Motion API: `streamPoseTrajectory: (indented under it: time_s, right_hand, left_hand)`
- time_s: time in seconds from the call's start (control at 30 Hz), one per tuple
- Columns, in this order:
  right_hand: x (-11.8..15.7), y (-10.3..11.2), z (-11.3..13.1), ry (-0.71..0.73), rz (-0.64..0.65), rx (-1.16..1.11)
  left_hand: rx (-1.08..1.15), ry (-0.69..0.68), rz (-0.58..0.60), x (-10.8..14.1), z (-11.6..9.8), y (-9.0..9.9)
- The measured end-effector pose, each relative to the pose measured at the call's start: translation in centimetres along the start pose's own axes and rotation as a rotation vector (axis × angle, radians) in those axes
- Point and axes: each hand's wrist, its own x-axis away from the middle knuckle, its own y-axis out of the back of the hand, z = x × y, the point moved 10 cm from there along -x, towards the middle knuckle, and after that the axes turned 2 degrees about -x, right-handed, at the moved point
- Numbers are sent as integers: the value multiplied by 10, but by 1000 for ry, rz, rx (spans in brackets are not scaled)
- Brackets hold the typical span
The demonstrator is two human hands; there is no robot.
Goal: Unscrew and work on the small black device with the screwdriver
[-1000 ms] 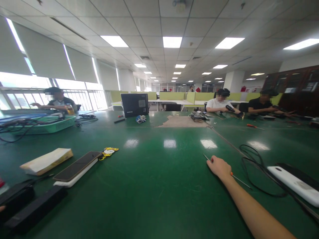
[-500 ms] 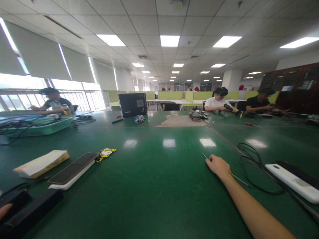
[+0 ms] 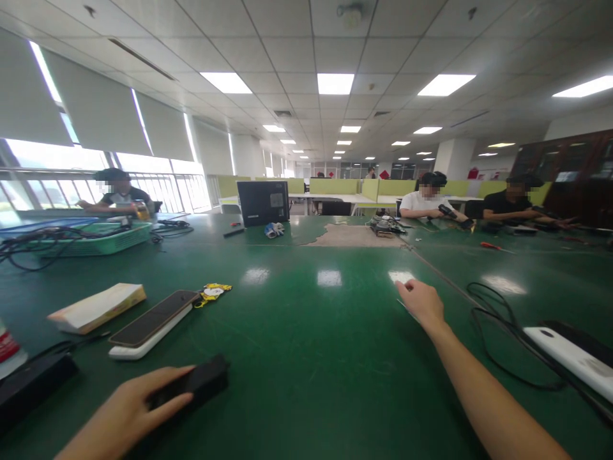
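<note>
My left hand [image 3: 129,402] is wrapped round a long black block [image 3: 208,378], thumb and fingers on either side; the block is blurred and its kind is unclear. It is held at the lower left over the green table [image 3: 306,358]. On the right, my right hand [image 3: 424,303] is low over the table, fingers curled and closed. A thin metal-shafted tool [image 3: 407,310] slants out beneath it; the rest of it is hidden by the hand. A phone [image 3: 153,319] on a white slab [image 3: 138,351] lies beyond my left hand.
At left are a tissue pack [image 3: 98,310], another black block [image 3: 38,383], a partly seen bottle [image 3: 9,351] and a green basket [image 3: 100,243] of cables. A black cable [image 3: 483,348] and white device [image 3: 569,358] lie at right. Several people sit across the table.
My left hand, mostly out of frame before, has come in rightward with the black block. My right hand has shifted slightly forward; the orange piece and thin shaft behind its wrist no longer show.
</note>
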Motion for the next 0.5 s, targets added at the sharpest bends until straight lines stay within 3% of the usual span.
streamPoseTrajectory:
  time_s: [0.1, 0.2, 0.27, 0.37, 0.5]
  right_hand:
    - [11, 18, 72, 164, 1, -587]
    - [32, 10, 123, 51, 248, -1204]
    - [46, 9, 147, 16, 357, -1420]
    - [62, 6, 162, -6, 484, -1531]
    - [70, -3, 160, -10, 520, -1509]
  left_hand:
    - [39, -199, 179, -30, -68, -62]
    - [52, -374, 257, -57, -148, -118]
    - [62, -489, 290, -68, -191, -145]
    - [73, -592, 332, -72, -223, -167]
    - [79, -616, 304, -71, -227, -169]
